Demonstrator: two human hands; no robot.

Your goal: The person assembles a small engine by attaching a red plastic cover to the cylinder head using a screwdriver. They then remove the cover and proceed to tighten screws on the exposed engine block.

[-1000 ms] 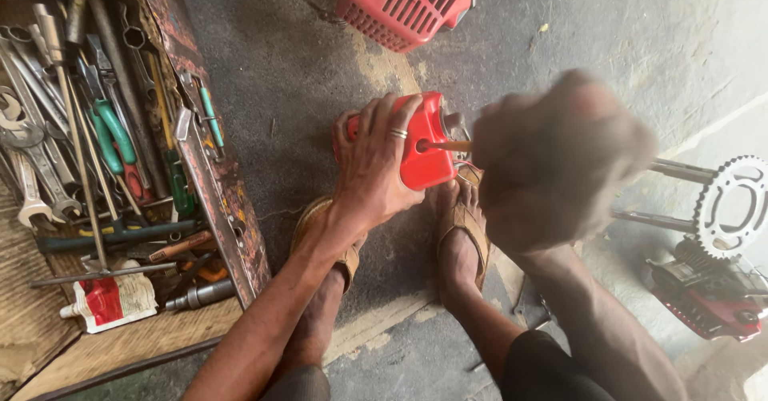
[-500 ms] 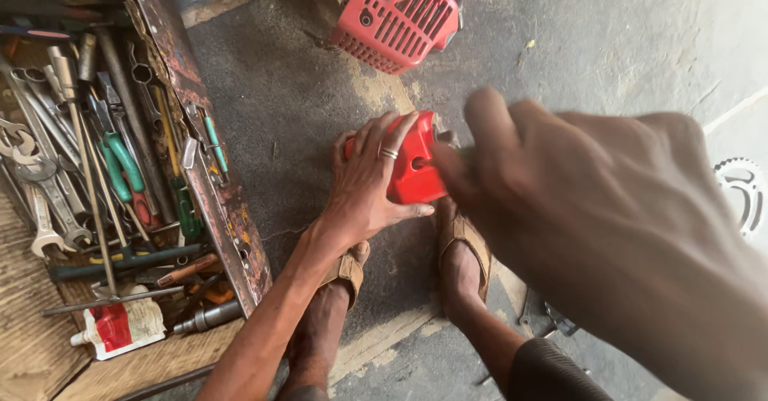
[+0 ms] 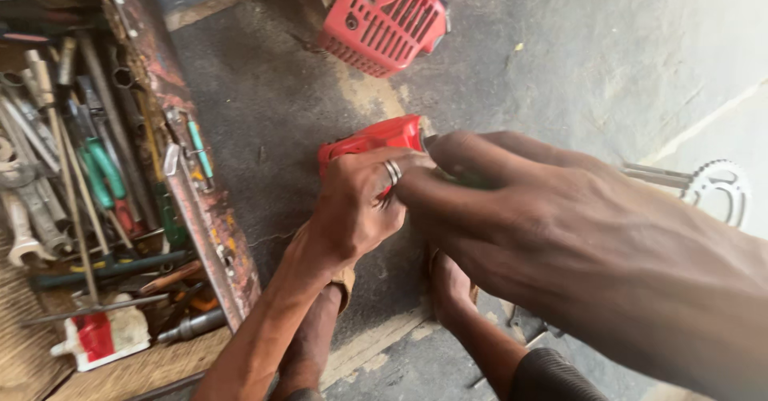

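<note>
1. Since the earlier frame, the right hand point(image 3: 576, 249) has dropped from in front of the camera to reach across to the small red casing point(image 3: 376, 139), and the left hand point(image 3: 356, 209) stays clamped on it.
2. That small red casing sits on the concrete floor point(image 3: 576, 73) at centre, just beyond the person's two sandalled feet point(image 3: 448, 285).
3. Left grip: fingers pressed over the top of the casing, a ring showing on one finger.
4. Right grip: fingertips point(image 3: 448, 149) meet the casing's right end around something green; whether they pinch it cannot be told, since the hand's own bulk hides it.
5. One larger red engine cover point(image 3: 384, 21) with slotted vents lies far, at the top of the view, well apart from the hands.
6. One toothed sprocket point(image 3: 716, 189) with two metal rods lies at the right edge.
7. One rusty open toolbox point(image 3: 212, 225) fills the left side, packed with spanners, green-handled pliers point(image 3: 100, 173) and screwdrivers too many to count.
8. One red-and-white tube point(image 3: 100, 337) lies near its front corner.
</note>
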